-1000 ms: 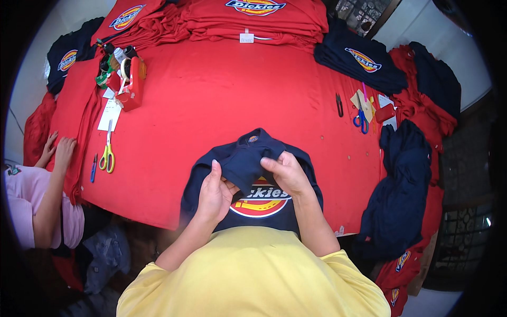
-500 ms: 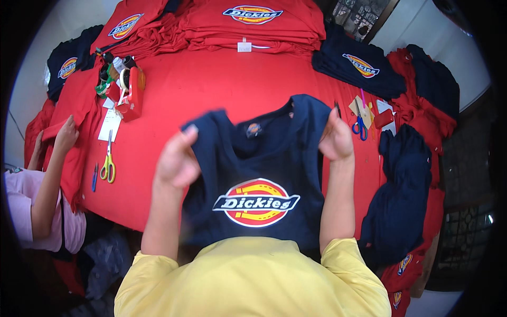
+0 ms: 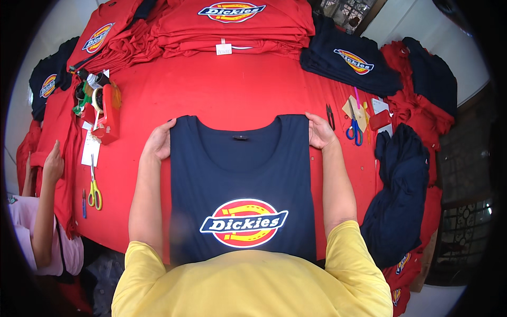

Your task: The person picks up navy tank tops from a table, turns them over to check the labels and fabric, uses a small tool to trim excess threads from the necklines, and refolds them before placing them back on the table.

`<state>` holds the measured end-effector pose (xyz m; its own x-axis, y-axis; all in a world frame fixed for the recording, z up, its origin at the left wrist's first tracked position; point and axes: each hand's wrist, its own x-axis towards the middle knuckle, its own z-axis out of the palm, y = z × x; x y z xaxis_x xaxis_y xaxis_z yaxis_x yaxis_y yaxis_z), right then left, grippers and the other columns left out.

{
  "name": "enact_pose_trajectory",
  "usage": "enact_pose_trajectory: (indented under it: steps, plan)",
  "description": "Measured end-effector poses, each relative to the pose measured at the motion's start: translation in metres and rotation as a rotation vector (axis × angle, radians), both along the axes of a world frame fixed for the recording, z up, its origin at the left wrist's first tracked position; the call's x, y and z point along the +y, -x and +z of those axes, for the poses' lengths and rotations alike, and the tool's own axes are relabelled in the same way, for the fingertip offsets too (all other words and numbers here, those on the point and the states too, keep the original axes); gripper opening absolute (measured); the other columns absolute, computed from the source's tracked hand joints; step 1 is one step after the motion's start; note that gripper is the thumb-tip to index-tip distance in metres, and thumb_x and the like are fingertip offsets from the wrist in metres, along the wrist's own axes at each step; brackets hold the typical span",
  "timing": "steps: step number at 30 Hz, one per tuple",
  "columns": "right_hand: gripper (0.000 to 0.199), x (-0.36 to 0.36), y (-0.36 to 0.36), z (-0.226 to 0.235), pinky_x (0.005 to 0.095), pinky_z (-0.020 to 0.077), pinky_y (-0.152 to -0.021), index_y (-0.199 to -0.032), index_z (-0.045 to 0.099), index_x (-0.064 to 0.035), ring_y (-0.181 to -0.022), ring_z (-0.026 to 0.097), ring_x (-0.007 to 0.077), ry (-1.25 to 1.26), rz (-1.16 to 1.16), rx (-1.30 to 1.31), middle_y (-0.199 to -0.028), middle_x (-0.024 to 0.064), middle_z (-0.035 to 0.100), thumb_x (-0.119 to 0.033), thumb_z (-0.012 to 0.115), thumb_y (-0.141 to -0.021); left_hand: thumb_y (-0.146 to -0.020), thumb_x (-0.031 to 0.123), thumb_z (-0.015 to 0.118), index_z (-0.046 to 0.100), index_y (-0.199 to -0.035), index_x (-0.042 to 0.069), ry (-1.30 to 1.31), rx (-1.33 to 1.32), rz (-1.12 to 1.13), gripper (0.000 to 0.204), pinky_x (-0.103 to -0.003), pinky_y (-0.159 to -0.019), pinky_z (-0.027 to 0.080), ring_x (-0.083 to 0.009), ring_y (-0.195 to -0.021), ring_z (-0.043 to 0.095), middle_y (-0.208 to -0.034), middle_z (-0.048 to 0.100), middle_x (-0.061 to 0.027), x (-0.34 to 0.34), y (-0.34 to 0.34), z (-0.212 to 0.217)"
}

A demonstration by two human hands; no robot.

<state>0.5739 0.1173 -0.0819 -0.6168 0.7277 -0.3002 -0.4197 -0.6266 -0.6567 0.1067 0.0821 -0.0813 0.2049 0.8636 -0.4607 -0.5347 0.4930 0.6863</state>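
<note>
A navy shirt [image 3: 240,182] lies spread before me on the red cloth, its wide round neckline at the far end and an oval red, yellow and white print on its front. No sleeves show. My left hand [image 3: 159,139] grips its left edge near the shoulder, fingertips at the corner. At the opposite shoulder my right hand [image 3: 320,133] pinches the fabric, with some fingers hidden behind it. The hem end disappears under my yellow top.
Stacked red shirts [image 3: 232,37] and folded navy shirts [image 3: 351,61] line the far side. Yellow scissors [image 3: 94,194] and a red tape dispenser [image 3: 109,119] sit left, blue scissors [image 3: 355,129] right. Another person's hand [image 3: 53,164] handles red fabric.
The shirt has gone from raised and slack to lowered and smoothed out flat. Both hands have moved slightly left and now hold the shoulders level.
</note>
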Motion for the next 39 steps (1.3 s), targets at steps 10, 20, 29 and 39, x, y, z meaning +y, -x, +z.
enact_pose_trajectory:
  steps: [10, 20, 29, 39]
  plan:
    - [0.041, -0.073, 0.037, 0.012, 0.0415, 0.0493, -0.096, -0.124, 0.045, 0.0157, -0.112, 0.059, 0.0312, -0.198, -0.169, -0.14, -0.123, 0.0252, 0.057, -0.015, 0.043, -0.097, -0.096, 0.016, 0.051, 0.057, -0.111, -0.005, -0.171, -0.046, 0.021, 0.027, -0.036, -0.092, 0.051, -0.0227, -0.101, 0.064, -0.109, 0.065, -0.0133, -0.075, -0.043, 0.057]
    - [0.068, -0.261, 0.162, 0.037, 0.0366, 0.0186, -0.112, -0.141, 0.023, 0.0119, -0.137, 0.026, 0.0328, -0.855, -0.177, -0.482, -0.146, 0.024, 0.029, -0.041, 0.035, -0.1, -0.099, 0.027, 0.043, 0.041, -0.131, -0.009, -0.804, 0.503, -0.031, 0.049, -0.034, -0.098, 0.038, -0.0287, -0.115, 0.052, -0.121, 0.054, -0.0234, -0.216, -0.15, 0.043]
    - [0.097, -0.283, 0.173, -0.002, 0.0407, 0.0062, -0.115, -0.144, 0.008, 0.0126, -0.144, 0.005, 0.0358, -1.105, -0.112, -0.479, -0.154, 0.0258, 0.008, -0.069, 0.017, -0.092, -0.089, 0.069, 0.031, 0.014, -0.143, -0.012, -1.198, 0.549, -0.238, 0.099, -0.046, -0.113, 0.01, -0.0443, -0.141, 0.011, -0.149, 0.013, -0.0319, -0.235, -0.151, 0.012]
    - [0.092, -0.286, 0.18, 0.007, 0.0384, 0.0071, -0.115, -0.145, 0.01, 0.0119, -0.144, 0.007, 0.0336, -0.949, -0.129, -0.291, -0.154, 0.0243, 0.009, -0.064, 0.019, -0.094, -0.085, 0.074, 0.033, 0.015, -0.143, -0.012, -1.215, 0.592, -0.292, 0.105, -0.042, -0.112, 0.014, -0.0413, -0.14, 0.015, -0.151, 0.014, -0.0286, -0.236, -0.147, 0.005]
